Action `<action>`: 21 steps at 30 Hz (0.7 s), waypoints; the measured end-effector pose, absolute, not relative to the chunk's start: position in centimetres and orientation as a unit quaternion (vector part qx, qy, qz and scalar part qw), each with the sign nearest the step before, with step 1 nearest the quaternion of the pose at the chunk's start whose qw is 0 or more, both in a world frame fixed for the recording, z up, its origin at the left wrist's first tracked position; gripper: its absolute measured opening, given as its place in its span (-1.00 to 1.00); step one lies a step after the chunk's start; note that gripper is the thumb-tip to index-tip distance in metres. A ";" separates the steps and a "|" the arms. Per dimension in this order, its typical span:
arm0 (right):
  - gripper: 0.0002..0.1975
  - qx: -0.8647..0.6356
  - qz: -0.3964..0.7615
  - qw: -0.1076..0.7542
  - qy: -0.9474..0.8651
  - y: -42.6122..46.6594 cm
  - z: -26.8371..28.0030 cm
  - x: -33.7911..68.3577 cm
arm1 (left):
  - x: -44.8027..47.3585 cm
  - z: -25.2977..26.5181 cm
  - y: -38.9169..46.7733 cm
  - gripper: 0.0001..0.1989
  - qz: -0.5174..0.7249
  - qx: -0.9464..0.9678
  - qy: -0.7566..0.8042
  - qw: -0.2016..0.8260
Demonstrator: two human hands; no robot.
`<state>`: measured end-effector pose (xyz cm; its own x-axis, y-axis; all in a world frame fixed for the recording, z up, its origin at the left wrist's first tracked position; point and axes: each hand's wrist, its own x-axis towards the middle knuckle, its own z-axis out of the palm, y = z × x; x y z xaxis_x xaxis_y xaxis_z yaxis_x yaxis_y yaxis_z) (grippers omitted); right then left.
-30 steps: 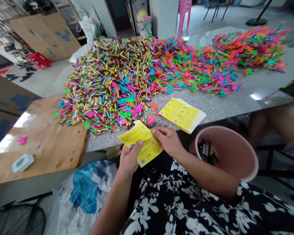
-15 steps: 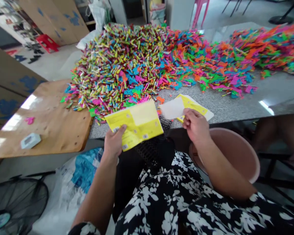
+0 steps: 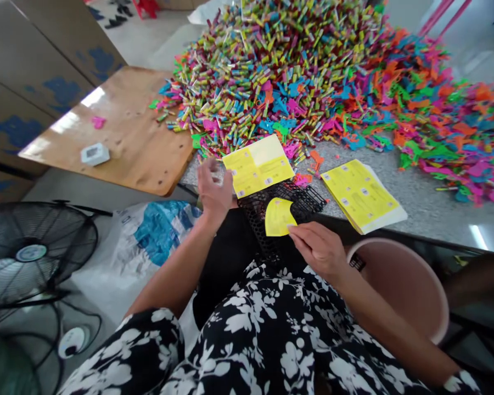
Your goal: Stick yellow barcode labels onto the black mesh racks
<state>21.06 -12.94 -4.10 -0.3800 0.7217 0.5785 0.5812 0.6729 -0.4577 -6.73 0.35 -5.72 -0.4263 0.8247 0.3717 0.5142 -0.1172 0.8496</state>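
Note:
My right hand (image 3: 318, 247) pinches a curved yellow label (image 3: 277, 218) between thumb and fingers, above the black mesh (image 3: 255, 211) over my lap. My left hand (image 3: 214, 189) is raised with bent fingers apart, beside the left edge of a yellow label sheet (image 3: 251, 174). That sheet rests at the table's front edge, partly over the mesh; its upper right part is a paler, bare area. Right of it lies a stack of similar yellow label sheets (image 3: 362, 192) with white backing showing along one side.
A big heap of small colourful tubes (image 3: 247, 82) covers the grey table (image 3: 424, 219), with bright plastic pieces (image 3: 432, 126) to its right. A wooden board (image 3: 135, 131) carries a small white device (image 3: 95, 154). Below are a pink tub (image 3: 407, 285), a fan (image 3: 31, 252) and a plastic bag (image 3: 156, 230).
My left hand has let go of the label sheet. My right hand has moved from above the stack towards my lap with the label, now showing its yellow face. The view has tilted down and left.

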 end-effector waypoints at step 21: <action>-0.59 -0.373 0.094 0.439 -0.812 -13.6 -5.1 18.6 | -7.0 -6.4 -8.3 -0.46 0.371 0.487 0.580 0.537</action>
